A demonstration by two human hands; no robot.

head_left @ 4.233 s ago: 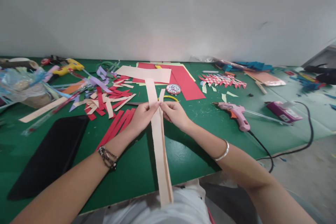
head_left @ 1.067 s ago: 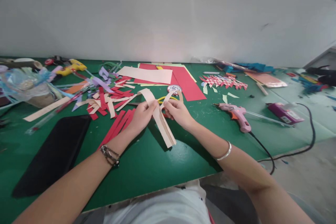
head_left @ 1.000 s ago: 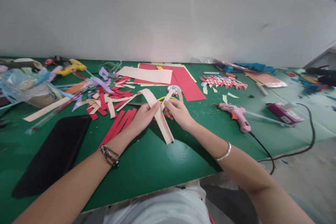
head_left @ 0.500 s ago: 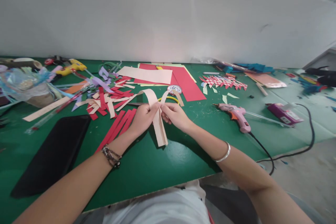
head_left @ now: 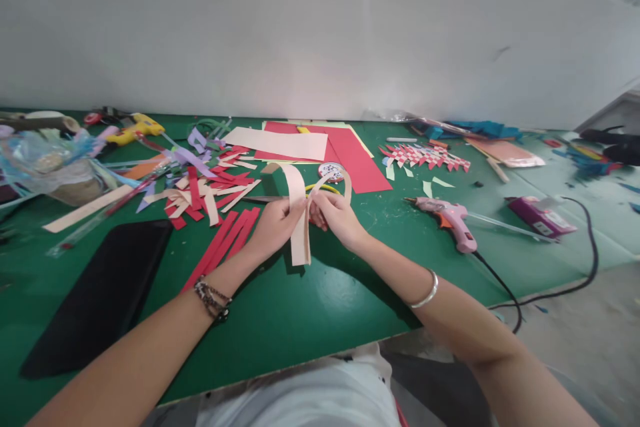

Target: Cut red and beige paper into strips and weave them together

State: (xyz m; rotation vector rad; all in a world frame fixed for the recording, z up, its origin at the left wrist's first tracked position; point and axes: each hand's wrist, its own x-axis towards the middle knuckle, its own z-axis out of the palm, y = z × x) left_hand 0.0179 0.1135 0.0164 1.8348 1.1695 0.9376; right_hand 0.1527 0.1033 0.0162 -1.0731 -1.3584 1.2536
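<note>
Both hands grip one cream paper strip [head_left: 301,244] just above the green table. My left hand [head_left: 274,223] pinches its wide side, whose far end curls up and over to the left. With thumb and fingers together, my right hand [head_left: 337,217] holds the narrower part, which loops away to the right. A fold runs down the strip, and its lower end hangs between the hands. Scissors with yellow handles [head_left: 320,188] lie just behind the hands, partly hidden. Left of my left hand are long red paper strips [head_left: 223,240].
Red and cream paper scraps [head_left: 200,193] and a black pouch [head_left: 100,297] lie to the left. Red sheets [head_left: 357,163] are at the back. A woven red-and-white paper piece [head_left: 425,157], a pink glue gun [head_left: 450,220] with its cord and a purple box [head_left: 540,215] are on the right.
The cream strip has split visibly wider apart above the hands: the narrow part now arcs to the right. Its lower end has swung slightly left and up. The hands have barely shifted.
</note>
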